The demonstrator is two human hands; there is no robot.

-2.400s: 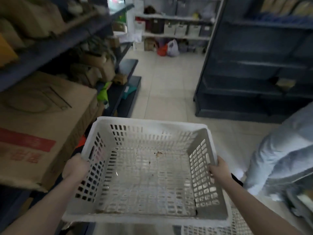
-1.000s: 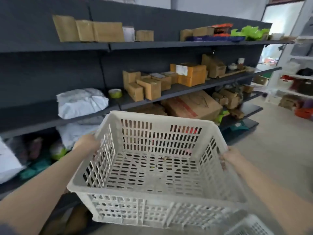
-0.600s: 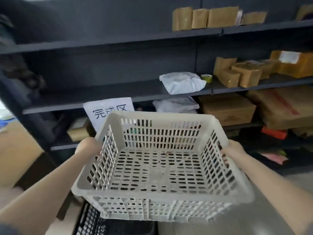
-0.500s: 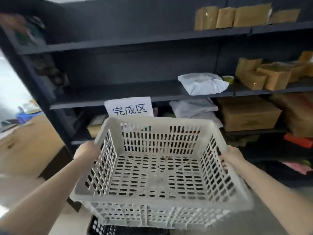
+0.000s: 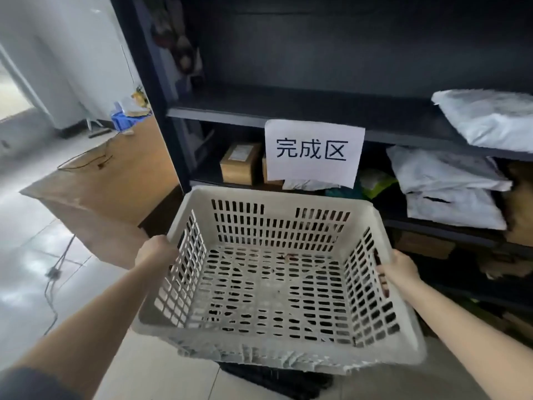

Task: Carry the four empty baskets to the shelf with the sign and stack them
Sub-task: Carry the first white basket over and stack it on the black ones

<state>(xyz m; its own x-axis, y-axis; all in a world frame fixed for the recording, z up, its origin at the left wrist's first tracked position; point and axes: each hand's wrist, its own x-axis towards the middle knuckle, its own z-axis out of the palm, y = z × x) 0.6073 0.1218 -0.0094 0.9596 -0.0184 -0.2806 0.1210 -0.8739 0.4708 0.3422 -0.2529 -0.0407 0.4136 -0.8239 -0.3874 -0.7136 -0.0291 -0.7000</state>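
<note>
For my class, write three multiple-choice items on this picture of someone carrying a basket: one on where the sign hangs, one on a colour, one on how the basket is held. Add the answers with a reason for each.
1. Where is the paper sign?
A. On the floor
B. On the front edge of a dark shelf, above the basket
C. Inside the basket

2. What colour is the held basket?
A. White
B. Red
C. Blue

3. How is the basket held?
A. By one hand
B. It rests on the shelf
C. By both hands at its side walls

Answers: 1 B, the sign hangs from the shelf edge; 2 A, its slotted plastic is white; 3 C, the left hand and right hand grip opposite sides.
</note>
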